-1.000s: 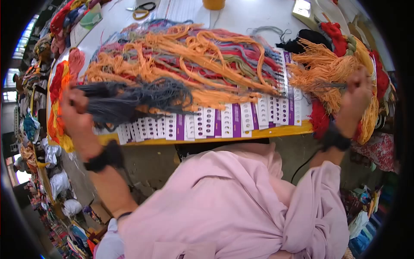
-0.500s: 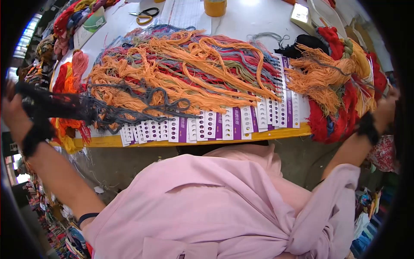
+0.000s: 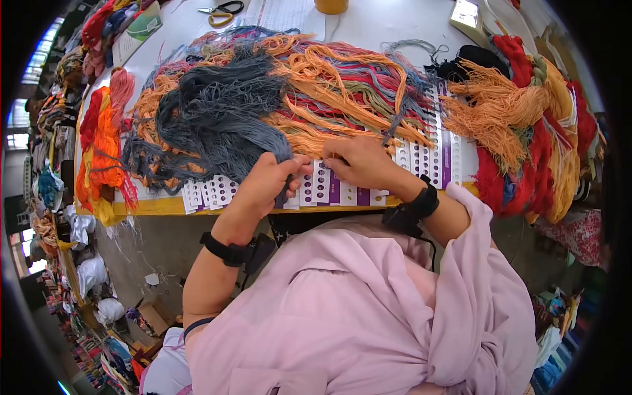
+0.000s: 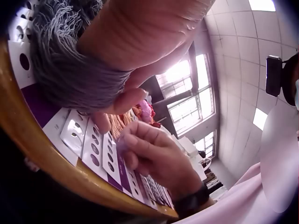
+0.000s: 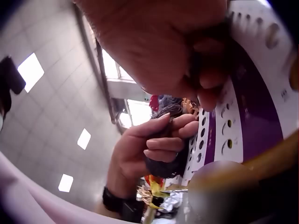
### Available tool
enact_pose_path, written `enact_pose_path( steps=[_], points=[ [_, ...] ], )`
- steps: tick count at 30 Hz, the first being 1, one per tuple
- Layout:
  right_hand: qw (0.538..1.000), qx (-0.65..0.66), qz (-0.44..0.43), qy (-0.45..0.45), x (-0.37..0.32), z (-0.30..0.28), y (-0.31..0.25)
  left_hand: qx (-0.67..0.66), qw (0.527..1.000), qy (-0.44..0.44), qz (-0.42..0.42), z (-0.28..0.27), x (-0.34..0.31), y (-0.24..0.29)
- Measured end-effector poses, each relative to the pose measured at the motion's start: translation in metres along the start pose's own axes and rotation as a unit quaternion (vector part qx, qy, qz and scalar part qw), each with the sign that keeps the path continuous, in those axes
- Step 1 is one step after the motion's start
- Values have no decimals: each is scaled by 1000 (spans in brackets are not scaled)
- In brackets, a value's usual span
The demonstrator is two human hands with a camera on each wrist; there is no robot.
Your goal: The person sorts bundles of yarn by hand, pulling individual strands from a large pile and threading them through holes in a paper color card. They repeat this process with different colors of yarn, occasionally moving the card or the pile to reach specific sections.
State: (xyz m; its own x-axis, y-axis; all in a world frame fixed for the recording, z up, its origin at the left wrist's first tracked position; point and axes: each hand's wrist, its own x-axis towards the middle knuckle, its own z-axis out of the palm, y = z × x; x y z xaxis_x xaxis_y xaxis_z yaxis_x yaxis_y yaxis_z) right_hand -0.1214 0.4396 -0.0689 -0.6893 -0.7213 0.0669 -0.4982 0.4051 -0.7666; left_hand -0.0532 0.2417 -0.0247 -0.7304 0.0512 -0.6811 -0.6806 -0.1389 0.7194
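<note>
The person's hands, spread wide to either side half a second ago, are now close together near the middle of the table's yellow front edge. The left hand has brought the blue-grey yarn hank in from the far left; its bulk now covers the left part of the orange yarn. The right hand has come in from the far right.
</note>
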Motion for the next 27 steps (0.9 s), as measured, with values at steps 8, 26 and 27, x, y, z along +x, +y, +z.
enact_pose_path(
  steps=[8,26,27],
  points=[
    [1000,-14,-6,-1,0,-2,-1,39,996,-61,46,5,26,-17],
    [995,-25,66,-68,-2,-9,-13,192,967,70,152,-16,21,-15],
    [995,-19,66,-67,-3,-10,-14,147,980,40,128,-15,18,-11]
  ],
)
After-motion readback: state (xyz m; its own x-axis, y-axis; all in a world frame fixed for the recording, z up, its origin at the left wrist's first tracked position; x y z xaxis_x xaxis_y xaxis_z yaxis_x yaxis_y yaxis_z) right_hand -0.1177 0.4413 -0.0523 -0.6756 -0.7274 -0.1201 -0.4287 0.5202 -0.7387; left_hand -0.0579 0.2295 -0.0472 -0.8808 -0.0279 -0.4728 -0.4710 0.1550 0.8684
